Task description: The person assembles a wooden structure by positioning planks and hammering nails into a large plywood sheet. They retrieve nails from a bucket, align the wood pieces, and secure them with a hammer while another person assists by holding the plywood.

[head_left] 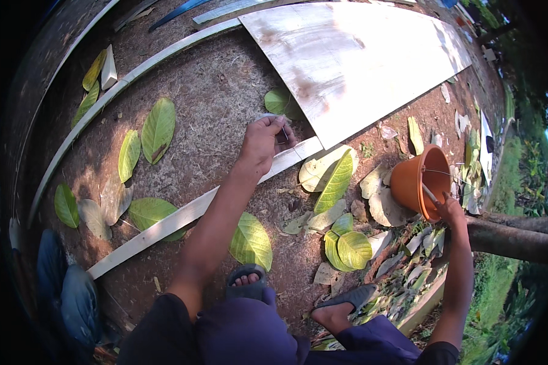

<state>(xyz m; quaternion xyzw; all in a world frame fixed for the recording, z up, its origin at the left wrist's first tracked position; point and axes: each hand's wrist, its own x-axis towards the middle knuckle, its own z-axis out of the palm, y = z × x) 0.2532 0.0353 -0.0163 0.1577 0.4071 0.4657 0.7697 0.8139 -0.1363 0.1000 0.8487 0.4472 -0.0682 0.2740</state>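
Leafy ground (207,79) lies below; the right hand (452,210) grips the orange bucket (407,180), perhaps to steady its tilt; the left hand (262,146) curls near the wooden strip (186,213), its content unclear.

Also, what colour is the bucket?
The bucket is orange-brown, shown best in the head view.

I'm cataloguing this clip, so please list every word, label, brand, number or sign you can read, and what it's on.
No readable text anywhere in the view.
Orange bucket: no lettering visible on the sides showing.
Pale flat panel: smudges and glare, no legible words.
Wooden strip: no legible marks.
Left hand: anything in it is too small to read.
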